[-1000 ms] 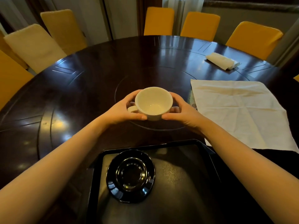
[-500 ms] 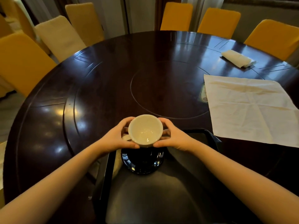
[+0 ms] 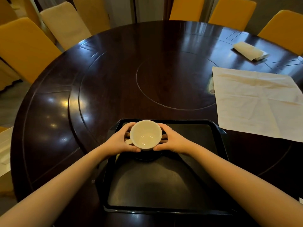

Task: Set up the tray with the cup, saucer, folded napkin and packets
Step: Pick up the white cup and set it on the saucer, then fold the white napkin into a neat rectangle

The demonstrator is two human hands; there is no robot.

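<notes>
On the dark table [image 3: 114, 76] the black tray [image 3: 219, 141] lies near the person. In its far left part sits the saucer [image 3: 146, 157], only its near rim showing. The cup [image 3: 146, 134] is directly over it; contact cannot be told. Left hand [image 3: 118, 141] and right hand [image 3: 174, 140] clasp opposite sides, handle leftward.
</notes>
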